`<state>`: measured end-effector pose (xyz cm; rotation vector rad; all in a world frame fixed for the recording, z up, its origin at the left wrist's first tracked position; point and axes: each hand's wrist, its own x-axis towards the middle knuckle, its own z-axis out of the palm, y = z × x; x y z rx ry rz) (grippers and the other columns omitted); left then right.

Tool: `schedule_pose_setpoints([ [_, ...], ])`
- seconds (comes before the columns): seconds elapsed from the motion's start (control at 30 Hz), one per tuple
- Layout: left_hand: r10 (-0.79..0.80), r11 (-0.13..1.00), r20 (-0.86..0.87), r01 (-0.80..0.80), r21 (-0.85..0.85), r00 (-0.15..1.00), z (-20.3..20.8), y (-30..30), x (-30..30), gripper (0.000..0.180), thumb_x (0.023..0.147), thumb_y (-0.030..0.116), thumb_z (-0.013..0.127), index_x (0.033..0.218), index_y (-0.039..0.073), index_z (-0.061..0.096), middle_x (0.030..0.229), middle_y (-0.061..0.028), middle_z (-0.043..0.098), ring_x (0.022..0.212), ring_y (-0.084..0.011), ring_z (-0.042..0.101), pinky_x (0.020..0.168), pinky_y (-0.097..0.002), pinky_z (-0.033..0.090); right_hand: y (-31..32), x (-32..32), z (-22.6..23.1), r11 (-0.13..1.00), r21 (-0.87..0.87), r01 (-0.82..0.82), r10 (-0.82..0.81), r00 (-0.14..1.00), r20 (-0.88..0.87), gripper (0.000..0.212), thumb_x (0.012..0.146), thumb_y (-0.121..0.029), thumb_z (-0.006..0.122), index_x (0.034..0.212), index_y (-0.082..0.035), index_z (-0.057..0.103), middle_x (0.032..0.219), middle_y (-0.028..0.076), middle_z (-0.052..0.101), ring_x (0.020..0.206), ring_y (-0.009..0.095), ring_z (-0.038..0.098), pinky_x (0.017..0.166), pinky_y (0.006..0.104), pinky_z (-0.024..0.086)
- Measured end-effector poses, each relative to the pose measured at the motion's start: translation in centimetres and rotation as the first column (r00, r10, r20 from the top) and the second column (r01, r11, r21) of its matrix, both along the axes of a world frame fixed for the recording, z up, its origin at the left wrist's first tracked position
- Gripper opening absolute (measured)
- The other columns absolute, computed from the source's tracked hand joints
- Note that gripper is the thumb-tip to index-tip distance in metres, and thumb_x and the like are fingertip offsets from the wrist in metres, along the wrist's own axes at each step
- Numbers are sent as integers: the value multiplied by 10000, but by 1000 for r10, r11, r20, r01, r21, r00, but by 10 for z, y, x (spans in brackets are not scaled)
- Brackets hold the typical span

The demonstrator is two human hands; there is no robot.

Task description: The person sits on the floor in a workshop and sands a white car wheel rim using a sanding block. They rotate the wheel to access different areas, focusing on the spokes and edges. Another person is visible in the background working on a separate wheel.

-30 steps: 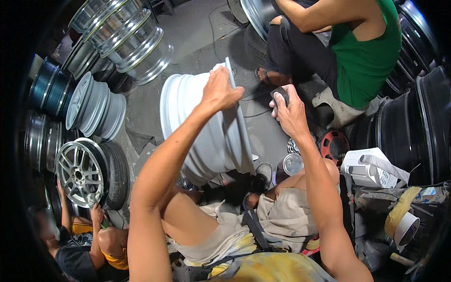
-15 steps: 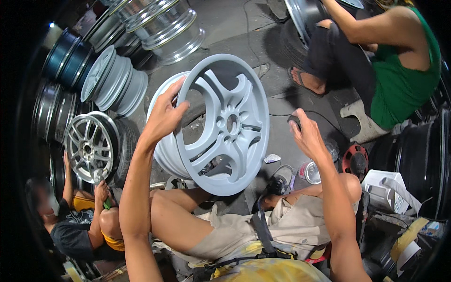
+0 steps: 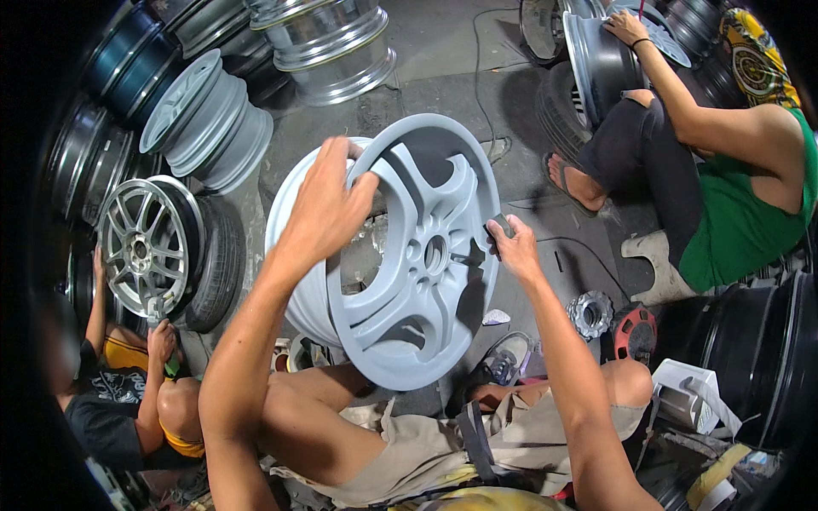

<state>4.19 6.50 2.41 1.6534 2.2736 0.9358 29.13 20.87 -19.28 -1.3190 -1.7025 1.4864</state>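
Head view; clock positions read from hub of grey wheel [image 3: 430,298]. Wheel stands tilted mid-frame, just beyond the person's legs, spoked face turned partly toward 3 o'clock, barrel toward 9; what bears its weight is hidden. Left hand [image 3: 328,204] at 10 o'clock: fingers part-curled at front lip, thumb spread wide toward the face; holds the rim, firmness not readable. Right hand [image 3: 516,247] at 2 o'clock: fingers closed around small dark pad [image 3: 501,226], which sits at outer edge of front lip; contact or slight gap, cannot tell.

Step in hand, judged: rubbing down the lip with the pad while left hand steadies. Next move, judged: calls for pad flat along the edge, light even pressure, left hand bracing against turning.
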Motion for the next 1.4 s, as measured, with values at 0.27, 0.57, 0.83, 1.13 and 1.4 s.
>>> schedule_pose_setpoints([
  [0.27, -16, 951, -10, 12, -310, 1000, -22, 99, -22, 346, 972, 221, 559, 1203, -22, 645, 1113, -289, 694, 1083, -439, 660, 969, -483, 488, 35, -47, 2, 995, -1, 104, -104, 990, -92, 397, 924, -386, 747, 855, -13, 630, 622, 10, 580, 543, 87, 515, 506, 289, 408],
  [0.57, 26, 975, 99, -3, -224, 995, -12, 86, 8, 341, 986, 181, 561, 1236, -34, 649, 1096, -288, 704, 1072, -455, 661, 960, -476, 492, 77, -88, -15, 877, 449, 173, -262, 954, 144, 397, 854, -305, 811, 824, 23, 589, 666, 66, 584, 651, 130, 489, 599, 370, 459],
  [0.83, -32, 982, 85, 47, -184, 996, -14, 82, -8, 333, 983, 180, 567, 1220, -38, 653, 1050, -290, 710, 1048, -467, 661, 952, -483, 494, 82, -124, 2, 827, 503, 251, -356, 926, 123, 395, 774, -312, 830, 799, 38, 649, 729, 231, 685, 702, 337, 685, 710, 449, 526],
  [1.13, 33, 967, 128, 1, -255, 991, -4, 74, -6, 355, 972, 165, 586, 1254, -42, 646, 1121, -297, 694, 1123, -455, 640, 998, -472, 485, 75, -124, 3, 858, 429, 282, -375, 915, 148, 407, 780, -327, 828, 763, 40, 654, 749, 247, 696, 702, 352, 688, 711, 452, 524],
  [1.4, 4, 982, 103, 16, -190, 995, -11, 67, -11, 355, 972, 173, 593, 1249, -43, 648, 1138, -287, 693, 1124, -452, 639, 999, -477, 486, 62, -112, 7, 894, 371, 249, -342, 916, 209, 419, 786, -349, 816, 788, 44, 669, 755, 246, 695, 720, 335, 686, 714, 448, 523],
])
